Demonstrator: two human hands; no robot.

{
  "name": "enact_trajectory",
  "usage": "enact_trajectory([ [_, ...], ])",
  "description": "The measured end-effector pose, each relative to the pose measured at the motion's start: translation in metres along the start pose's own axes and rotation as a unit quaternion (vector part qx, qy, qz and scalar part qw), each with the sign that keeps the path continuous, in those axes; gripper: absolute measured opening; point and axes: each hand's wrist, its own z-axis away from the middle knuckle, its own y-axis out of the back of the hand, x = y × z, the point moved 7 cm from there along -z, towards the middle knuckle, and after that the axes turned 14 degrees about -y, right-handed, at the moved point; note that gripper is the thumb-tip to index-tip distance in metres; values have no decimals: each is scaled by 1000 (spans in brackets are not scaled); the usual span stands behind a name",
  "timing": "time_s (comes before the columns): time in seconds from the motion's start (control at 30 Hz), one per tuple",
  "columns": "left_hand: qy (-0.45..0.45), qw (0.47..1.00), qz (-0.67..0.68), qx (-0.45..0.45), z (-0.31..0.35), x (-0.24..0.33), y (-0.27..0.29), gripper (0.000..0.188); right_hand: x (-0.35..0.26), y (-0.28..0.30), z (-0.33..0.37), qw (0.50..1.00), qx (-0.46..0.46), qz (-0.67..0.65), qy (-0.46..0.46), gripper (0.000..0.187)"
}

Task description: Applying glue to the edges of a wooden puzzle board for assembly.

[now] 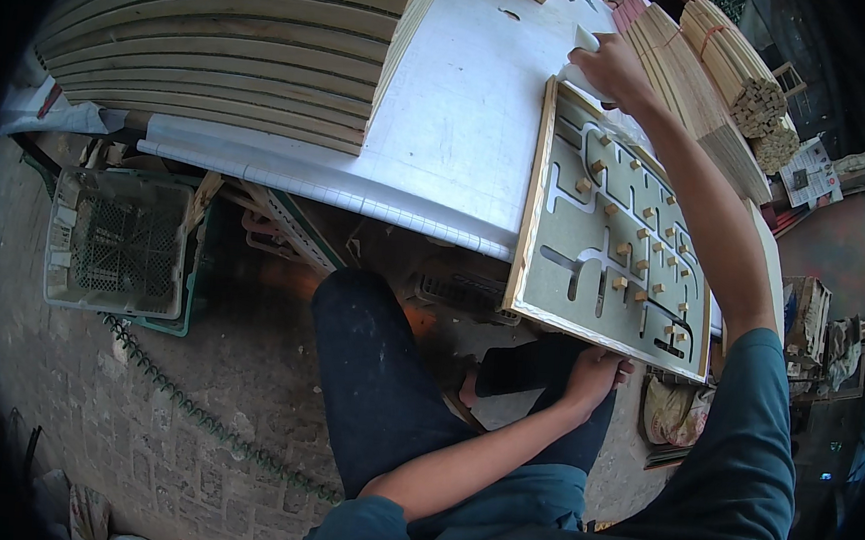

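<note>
L hand (594,370) grips the framed panel (610,247) at its near edge, R hand (610,70) clutches a white piece at the far corner; the overhanging panel may tip, scattering the small wood blocks (622,249).

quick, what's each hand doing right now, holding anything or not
Left hand: closed on the near edge of the framed board.
Right hand: at the board's far corner, gripping a small white object; what it is cannot be told.

Soft daylight, heavy fisheye vignette.
</note>
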Motion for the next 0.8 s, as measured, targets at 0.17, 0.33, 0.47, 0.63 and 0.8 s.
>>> enact_trajectory([
  [0.17,1,1000,-9,-2,0,2,2,27,-5,1,6,999,-23,-5,-27,47],
  [0.33,3,1000,-7,2,0,1,1,27,-5,3,3,999,-14,-6,-28,49],
  [0.47,4,1000,-9,3,0,1,2,27,-6,4,4,999,-22,-20,-37,49],
  [0.63,10,1000,-11,-4,-1,-3,2,27,-6,7,5,999,-17,-18,-39,49],
  [0.8,7,1000,-12,-5,-1,-1,3,27,-6,8,5,998,-20,-44,-28,50],
])
